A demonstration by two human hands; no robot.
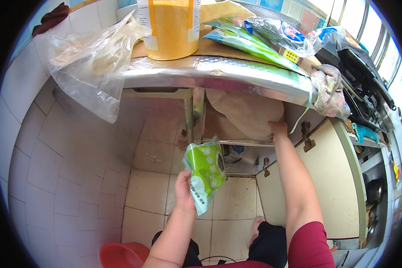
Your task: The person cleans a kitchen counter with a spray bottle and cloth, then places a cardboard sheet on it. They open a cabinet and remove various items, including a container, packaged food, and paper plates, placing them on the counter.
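Observation:
A green and pale-blue plastic food packet, bearing writing, is gripped at its left edge by my left hand, in front of the open cabinet. My right hand reaches into the cabinet's upper compartment and touches the right edge of pale, thin round sheets, which look stacked and lie on the cabinet shelf. Its fingertips are partly hidden, so their grip cannot be made out. Below that shelf, a lower compartment holds dark and white items that are hard to identify.
On the metal-edged counter stand a jar of yellow grain, a clear plastic bag, green packets and a crumpled cloth. The cabinet door stands open at right. A red basin sits on the tiled floor at lower left.

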